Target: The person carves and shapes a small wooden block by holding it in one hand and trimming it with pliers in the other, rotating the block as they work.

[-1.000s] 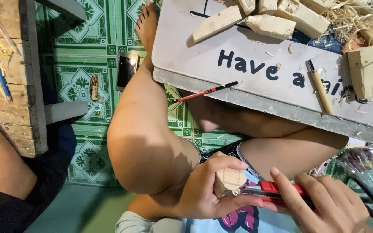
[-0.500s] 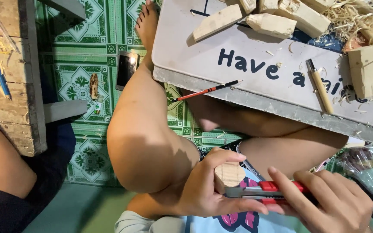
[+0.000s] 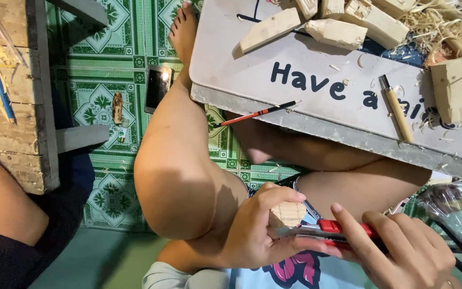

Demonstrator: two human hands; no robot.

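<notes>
A seated person's left hand (image 3: 255,235) curls its fingers tightly around a small pale wood block (image 3: 287,214), thumb arched over the top, apparently to pin the piece steady low in the lap at about five o'clock in the view. The right hand (image 3: 402,251), at four o'clock, closes around a red utility knife (image 3: 332,229), forefinger laid along its body, the metal blade held flat against the block's lower edge, a grip that seems meant to guide a shallow paring cut. The raised knee (image 3: 180,176) sits just left of both hands, close enough to brace the holding wrist. Above, from twelve to three o'clock, a white board (image 3: 316,101) spans the legs as a work surface, keeping spare wood blanks (image 3: 295,27) and curled shavings (image 3: 445,21) within reach; a wooden-handled carving tool (image 3: 397,109) and a red pencil (image 3: 258,113) lie near its front edge. On the green patterned tile floor (image 3: 102,96) at ten o'clock rest a phone (image 3: 158,88) and a small carved piece (image 3: 117,107), well apart from the work. A weathered wooden bench (image 3: 12,107) holding pencils fills nine o'clock.
</notes>
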